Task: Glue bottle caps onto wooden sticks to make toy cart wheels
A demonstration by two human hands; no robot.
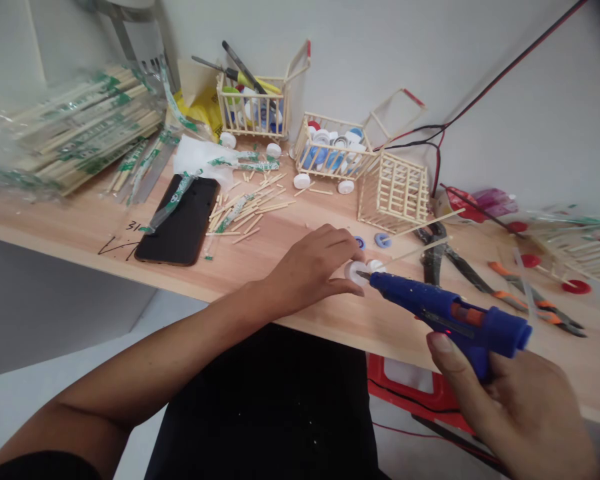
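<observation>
White plastic bottle cap (353, 271) near wooden tabletop's (247, 259) front edge, glue gun (430, 301) nozzle at it. Probably light, stiff, slick; take by rim. Left hand (310, 268) pinches cap, thumb opposite fingers; right hand (523, 403) wraps gun's handle.

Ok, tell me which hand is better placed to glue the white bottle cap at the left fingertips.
Likely the right hand: it grips the blue hot glue gun, with its nozzle at the white bottle cap. The left hand seems busy holding that cap.
</observation>
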